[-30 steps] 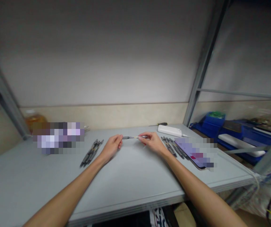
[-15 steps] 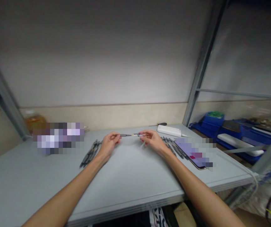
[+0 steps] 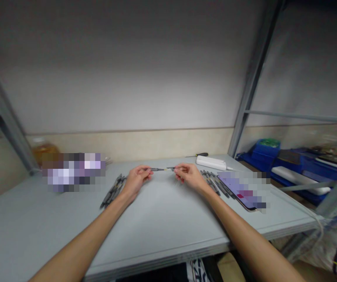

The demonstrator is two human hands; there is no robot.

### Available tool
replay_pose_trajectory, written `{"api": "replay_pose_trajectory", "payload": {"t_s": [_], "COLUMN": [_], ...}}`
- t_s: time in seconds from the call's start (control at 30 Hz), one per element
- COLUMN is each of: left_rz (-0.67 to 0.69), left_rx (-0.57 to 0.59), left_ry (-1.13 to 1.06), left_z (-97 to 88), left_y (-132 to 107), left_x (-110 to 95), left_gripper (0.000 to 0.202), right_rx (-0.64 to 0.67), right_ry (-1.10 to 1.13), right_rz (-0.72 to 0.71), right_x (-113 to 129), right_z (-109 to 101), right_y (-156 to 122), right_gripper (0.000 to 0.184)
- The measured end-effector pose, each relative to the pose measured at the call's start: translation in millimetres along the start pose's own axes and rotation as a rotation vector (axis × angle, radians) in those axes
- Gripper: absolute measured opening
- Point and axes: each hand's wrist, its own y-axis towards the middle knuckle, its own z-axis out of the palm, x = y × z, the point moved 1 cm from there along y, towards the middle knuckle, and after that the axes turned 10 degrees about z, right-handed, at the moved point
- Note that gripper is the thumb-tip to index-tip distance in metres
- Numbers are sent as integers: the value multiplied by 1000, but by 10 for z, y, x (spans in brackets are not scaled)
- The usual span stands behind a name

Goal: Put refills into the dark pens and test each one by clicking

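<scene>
Both of my hands are stretched out over a grey table (image 3: pixel 162 227) and hold one thin dark pen (image 3: pixel 161 169) level between them. My left hand (image 3: pixel 137 181) pinches its left end with closed fingers. My right hand (image 3: pixel 189 177) pinches its right end, where a pale section shows. A bunch of dark pens (image 3: pixel 113 190) lies on the table left of my left hand. Several more dark pens (image 3: pixel 213 182) lie just right of my right hand.
A white oblong device (image 3: pixel 211 161) lies at the back of the table, with a blurred flat item (image 3: pixel 243 190) on the right. A metal shelf post (image 3: pixel 252 82) rises at the back right. Blue bins (image 3: pixel 274 154) stand beyond it. An amber bottle (image 3: pixel 43 150) stands back left.
My hands have lifted the pen slightly and drawn a little closer together on it; the pale section near my right hand looks shorter than before.
</scene>
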Motion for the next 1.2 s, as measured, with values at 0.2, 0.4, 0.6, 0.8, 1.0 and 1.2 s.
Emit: {"api": "replay_pose_trajectory", "payload": {"t_s": [0.2, 0.4, 0.6, 0.8, 1.0, 1.2], "left_rz": [36, 17, 22, -119, -116, 296], "left_rx": [39, 3, 7, -12, 99, 140], "left_ry": [11, 33, 25, -47, 52, 483], "left_z": [0, 2, 7, 49, 60, 38], "left_y": [4, -2, -9, -42, -57, -115], "left_x": [44, 30, 44, -27, -5, -85], "left_gripper": [31, 31, 27, 15, 21, 10], "right_rx": [-26, -24, -5, -113, -130, 92], "right_ry": [-147, -97, -178, -236, -243, -85], "right_rz": [97, -55, 36, -149, -139, 46], "right_x": [-49, -13, -45, 26, -1, -46], "right_z": [-7, -21, 11, 0, 23, 27], "right_y": [13, 7, -2, -36, -24, -32], "right_gripper": [55, 34, 46, 30, 24, 27]}}
